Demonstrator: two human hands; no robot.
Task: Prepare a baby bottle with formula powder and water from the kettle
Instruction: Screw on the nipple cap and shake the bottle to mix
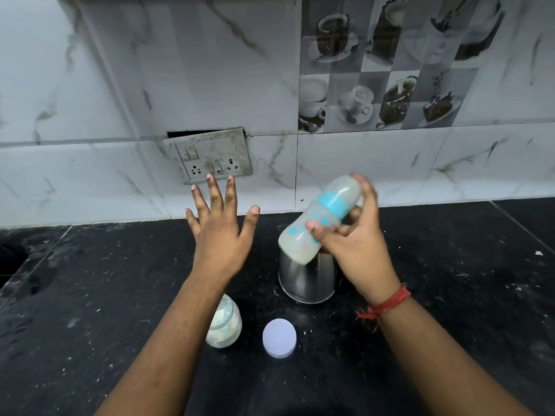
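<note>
The right hand (357,235) grips the baby bottle (319,219) tilted in the air above the kettle (306,280), its long axis slanting up toward the wall, while the left hand (222,229) hovers beside it with spread, empty fingers.

Jar (224,325) left of lid (279,338), kettle (306,279) behind them, bottle (318,220) above kettle
</note>
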